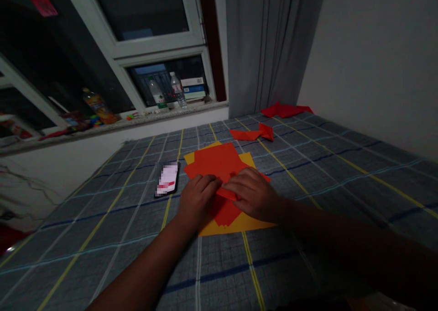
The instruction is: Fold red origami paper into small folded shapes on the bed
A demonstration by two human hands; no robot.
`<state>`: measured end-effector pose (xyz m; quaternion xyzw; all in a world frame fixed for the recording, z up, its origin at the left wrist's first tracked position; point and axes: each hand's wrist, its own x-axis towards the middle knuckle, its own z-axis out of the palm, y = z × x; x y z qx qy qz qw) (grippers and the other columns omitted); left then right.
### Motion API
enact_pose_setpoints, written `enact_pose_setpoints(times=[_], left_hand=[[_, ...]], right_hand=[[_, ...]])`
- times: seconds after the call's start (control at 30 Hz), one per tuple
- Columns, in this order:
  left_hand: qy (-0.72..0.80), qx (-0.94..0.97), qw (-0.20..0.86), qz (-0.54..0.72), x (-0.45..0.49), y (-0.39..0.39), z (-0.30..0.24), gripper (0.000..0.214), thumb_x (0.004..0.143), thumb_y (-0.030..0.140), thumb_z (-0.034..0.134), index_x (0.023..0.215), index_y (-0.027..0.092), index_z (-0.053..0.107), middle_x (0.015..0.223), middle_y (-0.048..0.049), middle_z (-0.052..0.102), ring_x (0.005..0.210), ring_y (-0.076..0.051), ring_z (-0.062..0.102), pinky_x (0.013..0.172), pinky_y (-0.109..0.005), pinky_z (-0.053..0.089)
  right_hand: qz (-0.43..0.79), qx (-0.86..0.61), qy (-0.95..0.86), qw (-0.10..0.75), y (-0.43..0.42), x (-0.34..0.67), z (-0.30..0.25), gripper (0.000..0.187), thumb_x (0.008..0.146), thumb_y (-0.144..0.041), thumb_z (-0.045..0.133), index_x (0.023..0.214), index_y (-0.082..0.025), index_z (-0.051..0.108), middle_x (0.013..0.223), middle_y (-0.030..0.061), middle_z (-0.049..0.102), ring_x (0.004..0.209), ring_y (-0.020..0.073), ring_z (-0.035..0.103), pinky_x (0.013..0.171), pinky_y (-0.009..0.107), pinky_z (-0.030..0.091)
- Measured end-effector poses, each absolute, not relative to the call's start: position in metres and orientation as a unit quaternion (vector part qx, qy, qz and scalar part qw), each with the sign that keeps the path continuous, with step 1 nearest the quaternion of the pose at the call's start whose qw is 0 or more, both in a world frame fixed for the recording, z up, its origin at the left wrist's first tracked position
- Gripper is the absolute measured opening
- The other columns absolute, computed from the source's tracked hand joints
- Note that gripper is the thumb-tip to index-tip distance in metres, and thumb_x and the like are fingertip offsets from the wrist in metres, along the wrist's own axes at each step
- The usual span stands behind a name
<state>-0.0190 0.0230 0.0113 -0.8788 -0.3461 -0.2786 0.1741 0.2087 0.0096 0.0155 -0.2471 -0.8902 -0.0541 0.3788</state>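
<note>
Both hands work on a folded piece of red-orange paper (227, 194) in the middle of the view. My left hand (198, 193) has its fingers curled and pressed together at the paper's left end. From the other side, my right hand (256, 192) closes its bent fingers on the right end, with the fingertips partly hidden. Under the hands lie more red-orange sheets (219, 161), spread at different angles. Yellow paper (239, 223) is beneath them, its corners and front edge showing.
A phone (167, 179) with a lit, blurred screen lies left of the paper. Beyond are a folded red paper shape (251, 134) and a larger red one (287, 111). Plaid cloth (112, 251) covers the surface. Bottles (178, 92) and books (194, 89) stand on the windowsill.
</note>
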Motion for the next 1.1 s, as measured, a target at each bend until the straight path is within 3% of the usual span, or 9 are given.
enact_pose_setpoints(times=[0.13,0.27,0.4,0.53,0.73,0.8,0.93,1.1], left_hand=[[-0.325,-0.878,0.141,-0.323,-0.021,0.028,0.008,0.032,0.091,0.004,0.043,0.109,0.020,0.064,0.109,-0.0102,0.068,0.101,-0.023,0.061,0.087,-0.039,0.049],[-0.341,-0.880,0.133,-0.303,-0.018,0.022,0.010,0.028,0.087,0.012,0.056,0.113,0.019,0.061,0.112,-0.0120,0.065,0.104,-0.026,0.059,0.089,-0.042,0.048],[-0.299,-0.894,0.145,-0.299,-0.016,0.011,0.014,0.025,0.090,0.029,0.063,0.113,0.018,0.061,0.103,-0.0119,0.064,0.094,-0.025,0.060,0.084,-0.039,0.050],[-0.302,-0.906,0.131,-0.265,-0.013,0.009,0.011,0.019,0.096,0.026,0.054,0.113,0.020,0.061,0.103,-0.0107,0.065,0.086,-0.021,0.062,0.074,-0.033,0.051],[-0.350,-0.866,-0.033,-0.356,-0.021,0.023,0.006,0.011,0.093,0.015,0.049,0.098,0.019,0.058,0.101,-0.0085,0.066,0.097,-0.019,0.063,0.087,-0.032,0.050],[-0.382,-0.829,-0.069,-0.403,-0.025,0.028,0.007,0.006,0.091,0.016,0.052,0.089,0.020,0.057,0.095,-0.0067,0.065,0.093,-0.019,0.062,0.086,-0.033,0.050],[-0.419,-0.742,-0.172,-0.494,-0.032,0.035,0.006,0.011,0.090,0.025,0.058,0.081,0.020,0.055,0.091,-0.0047,0.062,0.090,-0.019,0.061,0.084,-0.032,0.049],[-0.408,-0.630,-0.311,-0.582,-0.035,0.042,-0.003,0.015,0.086,0.031,0.068,0.087,0.020,0.058,0.091,-0.0018,0.062,0.085,-0.015,0.063,0.081,-0.029,0.050]], right_hand=[[-0.022,-0.229,-0.907,0.353,0.017,0.215,0.014,0.035,0.089,-0.019,0.052,0.120,-0.027,0.066,0.114,0.0034,0.071,0.110,0.0265,0.053,0.098,0.047,0.035],[-0.065,-0.241,-0.913,0.322,0.021,0.218,0.014,0.028,0.095,-0.020,0.049,0.113,-0.029,0.068,0.108,0.0022,0.073,0.106,0.0250,0.053,0.103,0.049,0.026],[-0.099,-0.295,-0.903,0.297,0.021,0.216,0.014,0.024,0.095,-0.022,0.053,0.112,-0.027,0.068,0.106,0.0059,0.072,0.103,0.0263,0.052,0.105,0.052,0.021],[-0.098,-0.315,-0.904,0.272,0.025,0.211,0.010,0.019,0.093,-0.023,0.056,0.106,-0.023,0.069,0.102,0.0071,0.071,0.104,0.0272,0.050,0.104,0.052,0.022],[-0.028,-0.355,-0.894,0.272,0.048,0.218,-0.004,0.030,0.089,-0.029,0.063,0.119,-0.025,0.067,0.118,0.0070,0.067,0.113,0.0269,0.049,0.098,0.045,0.033],[0.000,-0.378,-0.884,0.274,0.059,0.225,-0.009,0.042,0.085,-0.028,0.067,0.127,-0.024,0.063,0.124,0.0086,0.064,0.117,0.0277,0.048,0.098,0.044,0.036],[0.036,-0.392,-0.874,0.286,0.077,0.238,-0.016,0.049,0.084,-0.031,0.068,0.131,-0.021,0.061,0.133,0.0112,0.059,0.125,0.0281,0.047,0.103,0.045,0.037],[0.061,-0.379,-0.878,0.285,0.086,0.244,-0.018,0.057,0.080,-0.028,0.071,0.135,-0.022,0.058,0.136,0.0115,0.059,0.127,0.0288,0.047,0.106,0.048,0.036]])
